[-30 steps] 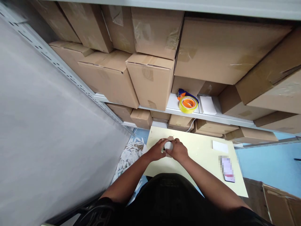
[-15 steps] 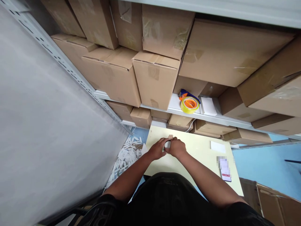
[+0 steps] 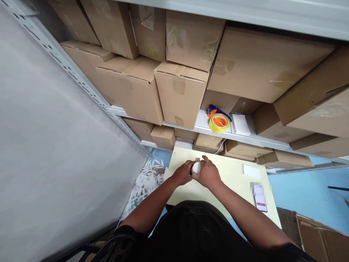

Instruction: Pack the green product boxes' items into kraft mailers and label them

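Both of my hands meet over the far left part of a pale yellow table (image 3: 231,178). My left hand (image 3: 182,174) and my right hand (image 3: 208,174) are closed together round a small white rounded object (image 3: 195,167). Only a bit of that object shows between my fingers, and I cannot make out what it is. My right hand's fingers curl over its top.
A white card (image 3: 251,171) and a phone (image 3: 260,201) lie on the table's right side. A yellow tape roll (image 3: 219,122) and a white box (image 3: 241,124) sit on the shelf among cardboard boxes (image 3: 180,91). White scraps (image 3: 144,182) litter the blue floor at left.
My hands stay clasped at the same spot. My right hand's fingers have shifted slightly over the white object, which shows a little more. The view has moved only a little.
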A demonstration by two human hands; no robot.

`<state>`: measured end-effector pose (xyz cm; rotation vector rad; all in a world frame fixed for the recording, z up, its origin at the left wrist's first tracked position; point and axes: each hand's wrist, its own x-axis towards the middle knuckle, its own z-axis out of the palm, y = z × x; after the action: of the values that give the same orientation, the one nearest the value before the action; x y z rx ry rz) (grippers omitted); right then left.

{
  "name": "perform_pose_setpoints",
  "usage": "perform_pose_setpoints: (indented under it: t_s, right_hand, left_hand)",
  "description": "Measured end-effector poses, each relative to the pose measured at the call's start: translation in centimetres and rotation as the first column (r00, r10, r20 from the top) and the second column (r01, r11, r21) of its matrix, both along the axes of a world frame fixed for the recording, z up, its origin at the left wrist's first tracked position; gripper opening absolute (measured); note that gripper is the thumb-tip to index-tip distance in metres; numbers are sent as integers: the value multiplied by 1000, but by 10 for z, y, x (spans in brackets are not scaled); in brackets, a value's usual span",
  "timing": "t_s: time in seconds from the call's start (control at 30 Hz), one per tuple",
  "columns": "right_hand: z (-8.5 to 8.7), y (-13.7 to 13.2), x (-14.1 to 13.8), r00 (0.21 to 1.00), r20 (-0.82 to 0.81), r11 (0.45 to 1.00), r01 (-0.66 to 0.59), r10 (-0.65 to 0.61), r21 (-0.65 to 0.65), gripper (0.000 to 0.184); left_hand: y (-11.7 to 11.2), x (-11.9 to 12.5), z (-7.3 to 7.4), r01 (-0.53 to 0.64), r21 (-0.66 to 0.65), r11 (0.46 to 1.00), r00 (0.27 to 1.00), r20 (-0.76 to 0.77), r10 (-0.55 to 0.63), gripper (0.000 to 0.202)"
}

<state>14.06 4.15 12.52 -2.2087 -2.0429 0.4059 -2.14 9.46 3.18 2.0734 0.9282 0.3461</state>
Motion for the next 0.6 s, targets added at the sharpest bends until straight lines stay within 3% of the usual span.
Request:
perform_pose_setpoints:
  t_s: [0.13,0.23,0.37,0.43,0.5,0.57,0.6]
  right_hand:
    - [35,-13,33,982,-171,980,114,-86,166,52]
    - [60,-18,63,947,-297,925,216,-121,313,46]
    - [73,-22,94,816,-549,855,405,-178,325,39]
    - [67,-25,102,656,-709,817,540,-257,203,38]
    - [54,-30,106,421,-840,761,648,-343,15,39]
    - [39,-37,104,182,-918,747,646,-352,-158,41]
    - [33,-41,101,87,-939,771,599,-333,-218,42]
  left_hand:
    - [-2,-1,8,1,-66,998,1000,-8,-2,91]
    - [-5,-1,11,-1,-115,993,1000,17,3,99]
    - [-10,-2,12,-84,-106,991,986,133,98,107]
    - [-12,-4,16,-148,-94,985,967,195,164,111]
    - [-14,-5,23,-185,-147,972,930,293,222,111]
    - [-15,-5,33,-175,-295,939,857,424,293,107]
    - [-14,-5,39,-155,-380,912,806,485,339,105]
